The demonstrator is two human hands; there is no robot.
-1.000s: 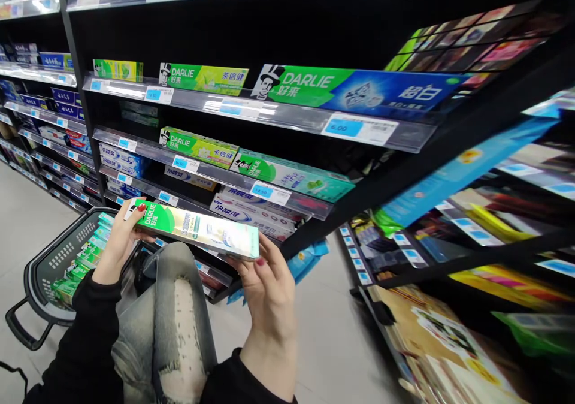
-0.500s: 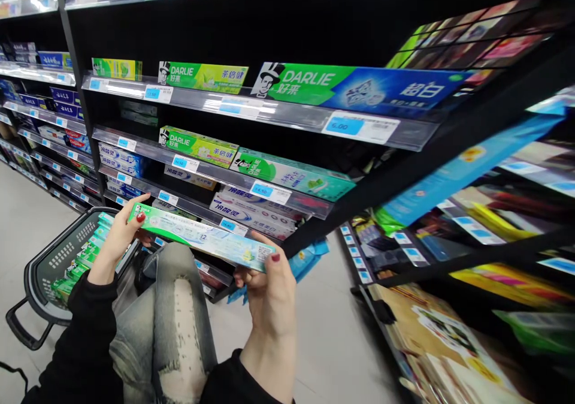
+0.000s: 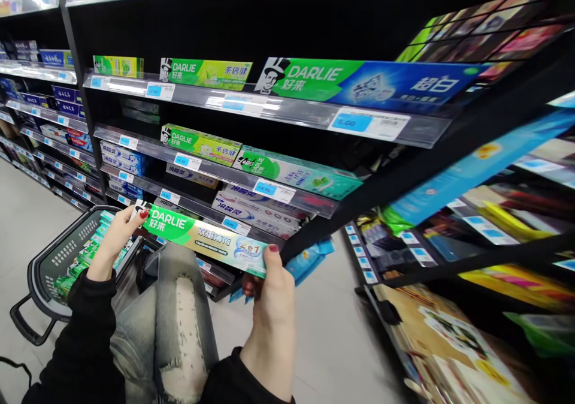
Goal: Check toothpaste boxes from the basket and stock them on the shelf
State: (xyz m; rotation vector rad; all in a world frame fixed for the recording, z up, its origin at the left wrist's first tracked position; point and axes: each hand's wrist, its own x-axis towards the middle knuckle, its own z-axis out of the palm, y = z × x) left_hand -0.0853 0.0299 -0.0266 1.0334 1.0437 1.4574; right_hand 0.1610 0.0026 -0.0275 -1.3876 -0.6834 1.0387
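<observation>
A long green, gold and pale-blue toothpaste box (image 3: 211, 239) marked DARLIE is stretched between my two hands above my knees. My left hand (image 3: 117, 230) pinches its left end, thumb on the front. At the right end, my right hand (image 3: 272, 287) grips the box with the thumb on top and the fingers mostly hidden behind it. The box tilts slightly down to the right, its large printed face toward me. Beside my left forearm stands a dark shopping basket (image 3: 42, 260) holding several green toothpaste boxes (image 3: 85, 257).
Ahead is a dark shelf rack with clear front edges (image 3: 206, 98), carrying a green-and-blue toothpaste box (image 3: 372, 86) and a teal box (image 3: 296, 173). A blue bag (image 3: 309, 260) hangs near the rack's lower right. More shelves (image 3: 449, 296) stand to the right.
The toothpaste box has been turned over in my hands: a pale side with small print and a code faced me before, and the large DARLIE face shows now. Both hands keep hold.
</observation>
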